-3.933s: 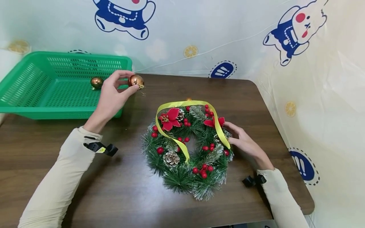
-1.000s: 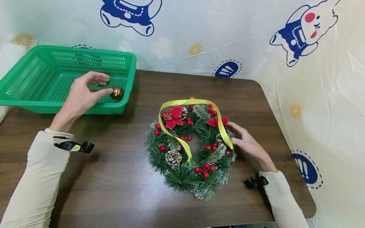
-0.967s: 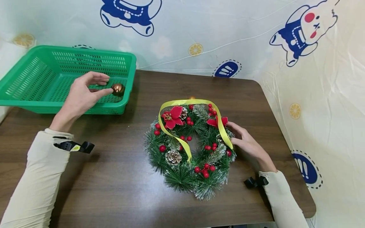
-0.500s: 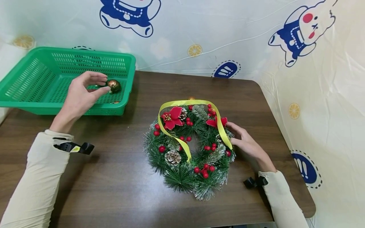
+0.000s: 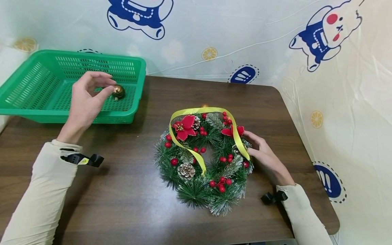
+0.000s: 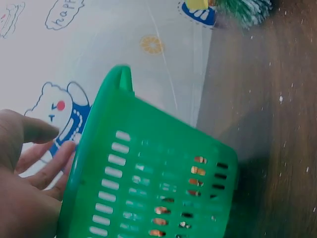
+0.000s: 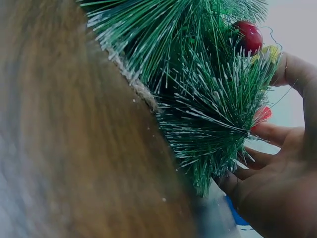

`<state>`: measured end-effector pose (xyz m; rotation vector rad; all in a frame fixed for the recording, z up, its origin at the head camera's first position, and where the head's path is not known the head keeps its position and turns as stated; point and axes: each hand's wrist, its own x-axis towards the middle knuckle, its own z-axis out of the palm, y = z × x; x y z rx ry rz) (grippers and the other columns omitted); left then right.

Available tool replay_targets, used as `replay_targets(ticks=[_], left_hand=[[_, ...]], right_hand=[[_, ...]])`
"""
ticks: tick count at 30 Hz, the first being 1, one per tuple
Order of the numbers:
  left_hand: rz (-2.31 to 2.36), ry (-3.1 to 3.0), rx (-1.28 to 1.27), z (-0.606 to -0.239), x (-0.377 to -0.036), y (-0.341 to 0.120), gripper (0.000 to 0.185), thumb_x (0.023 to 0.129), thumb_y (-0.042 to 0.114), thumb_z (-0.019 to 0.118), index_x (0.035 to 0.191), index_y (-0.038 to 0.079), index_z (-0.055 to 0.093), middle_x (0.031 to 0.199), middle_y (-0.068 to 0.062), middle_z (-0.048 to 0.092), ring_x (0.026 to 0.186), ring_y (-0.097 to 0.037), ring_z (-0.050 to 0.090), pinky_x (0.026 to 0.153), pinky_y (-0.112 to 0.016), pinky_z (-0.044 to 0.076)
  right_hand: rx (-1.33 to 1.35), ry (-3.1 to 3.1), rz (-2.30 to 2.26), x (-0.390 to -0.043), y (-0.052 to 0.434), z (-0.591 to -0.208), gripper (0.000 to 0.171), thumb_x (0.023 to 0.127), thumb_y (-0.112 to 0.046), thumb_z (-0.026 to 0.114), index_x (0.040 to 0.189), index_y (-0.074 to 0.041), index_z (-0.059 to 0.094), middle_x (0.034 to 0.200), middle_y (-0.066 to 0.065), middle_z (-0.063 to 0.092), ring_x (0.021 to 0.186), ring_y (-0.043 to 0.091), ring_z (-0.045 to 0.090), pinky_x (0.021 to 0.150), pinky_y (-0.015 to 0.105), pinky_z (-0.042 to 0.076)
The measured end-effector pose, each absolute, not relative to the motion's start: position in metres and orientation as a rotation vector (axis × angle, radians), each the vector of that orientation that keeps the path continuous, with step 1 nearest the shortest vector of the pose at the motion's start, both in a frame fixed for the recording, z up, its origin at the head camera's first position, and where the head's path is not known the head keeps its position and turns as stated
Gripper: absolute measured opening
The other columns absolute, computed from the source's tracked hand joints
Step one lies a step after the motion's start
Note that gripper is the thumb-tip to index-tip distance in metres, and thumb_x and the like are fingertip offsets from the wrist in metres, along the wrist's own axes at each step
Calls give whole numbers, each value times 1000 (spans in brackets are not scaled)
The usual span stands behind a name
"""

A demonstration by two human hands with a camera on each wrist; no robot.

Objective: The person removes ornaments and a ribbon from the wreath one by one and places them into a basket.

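My left hand (image 5: 107,84) hovers over the near right corner of a green slotted basket (image 5: 139,78), with its fingers loosely spread and holding nothing. A shiny gold ball (image 5: 118,92) lies on the basket floor just off its fingertips. In the left wrist view the left hand (image 6: 49,144) is by the basket (image 6: 148,148) wall. My right hand (image 5: 249,144) holds the right rim of a green pine wreath (image 5: 196,190) with red berries, pine cones, red flowers and a yellow ribbon (image 5: 199,110). In the right wrist view the right hand (image 7: 277,106) has thumb and fingers curved round the wreath (image 7: 208,99) needles.
The dark wooden table (image 5: 122,204) carries the basket at its far left and the wreath at centre right. A printed plastic sheet (image 5: 275,41) hangs behind and to the right. The table's right corner (image 5: 333,217) is rounded.
The left hand carried a gold ball from above the table into the basket and let it go. The ball rolled about near the corner. The right hand stayed on the wreath.
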<state>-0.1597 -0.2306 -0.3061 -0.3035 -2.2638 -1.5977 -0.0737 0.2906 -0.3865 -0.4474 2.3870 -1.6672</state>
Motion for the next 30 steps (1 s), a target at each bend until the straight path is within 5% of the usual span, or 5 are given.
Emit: replay_targets(ticks=[8,13,19,30], left_hand=[[-1542,-2207,-433,-298,-147,-202,26,97,3,59,122,-4,61,113,-10,64,104,-19,58,82,-22,44],[-1462,-2288,-488,-296,-139,-197,27,97,4,61,123,0,62,116,-7,63,106,-14,57,82,-21,43],[-1395,-2415,-585,-289,-144,-175,27,99,15,62,125,9,62,119,-1,64,107,-9,57,83,-22,44],[-1428,-2558,-731,-286,-169,-134,25,100,19,61,122,8,62,118,-2,64,107,-14,59,88,-32,49]], right_hand=[[-160,2676,-1387,-59,275,-365,54,93,-19,67,143,-11,50,141,13,53,129,32,50,107,55,40],[-114,2701,-1406,-64,268,-364,48,92,-23,70,137,-12,57,136,10,59,121,27,57,100,41,49],[-156,2633,-1458,-70,279,-364,48,95,-20,67,140,-9,56,138,14,57,124,29,55,92,16,46],[-318,2523,-1435,-93,298,-368,47,97,-19,64,142,-9,54,141,13,55,118,26,58,93,23,50]])
